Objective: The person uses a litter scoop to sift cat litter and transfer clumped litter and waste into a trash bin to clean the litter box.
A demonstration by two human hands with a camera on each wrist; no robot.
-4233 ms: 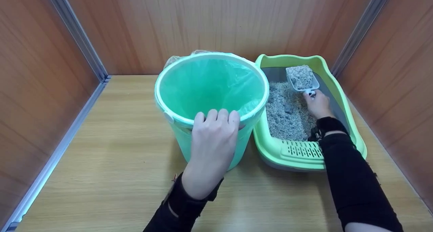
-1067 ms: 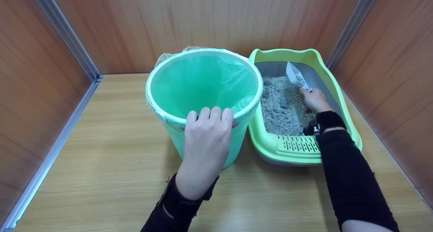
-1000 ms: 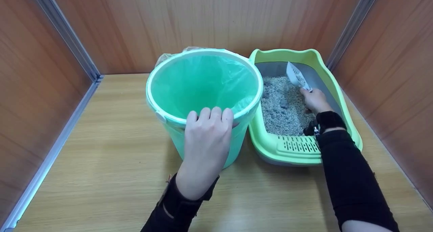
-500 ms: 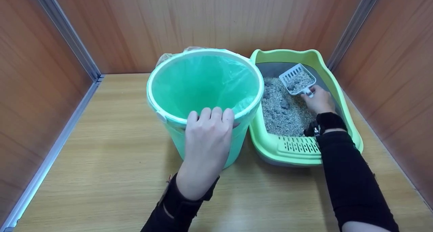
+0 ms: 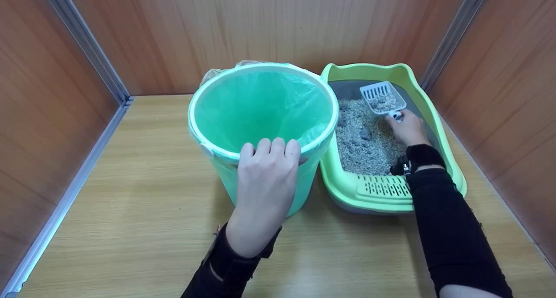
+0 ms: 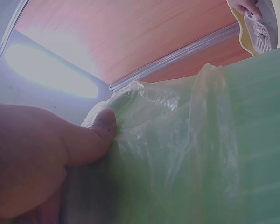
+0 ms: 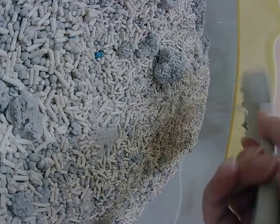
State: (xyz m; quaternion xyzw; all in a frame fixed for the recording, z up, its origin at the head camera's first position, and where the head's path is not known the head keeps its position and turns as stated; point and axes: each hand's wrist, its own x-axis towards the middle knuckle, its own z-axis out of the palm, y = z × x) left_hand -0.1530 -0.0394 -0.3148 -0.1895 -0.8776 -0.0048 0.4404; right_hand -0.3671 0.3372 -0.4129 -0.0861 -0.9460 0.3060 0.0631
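My right hand [image 5: 408, 127] grips the handle of a pale slotted litter scoop [image 5: 382, 97], held over the far right of a green litter box [image 5: 386, 198]. Some litter and small lumps lie in the scoop, and its front slots show bare. Beneath it, grey-white cat litter [image 7: 107, 102] with several round clumps [image 7: 170, 65] covers the box floor. My left hand [image 5: 269, 180] grips the near rim of a mint-green trash bin [image 5: 204, 128], fingers over the edge. In the left wrist view its thumb presses the bin liner [image 6: 154, 121] against the outside wall.
The bin stands upright just left of the litter box, its lined mouth facing up. Wood panels [image 5: 278, 24] rise behind and on both sides, with metal strips at the corners. Wood-patterned floor [image 5: 143, 193] stretches to the left and in front.
The scoop, heaped with litter at first, now carries much less. It tipped onto its side, then turned back level, still in my right hand. My left hand stays on the bin rim.
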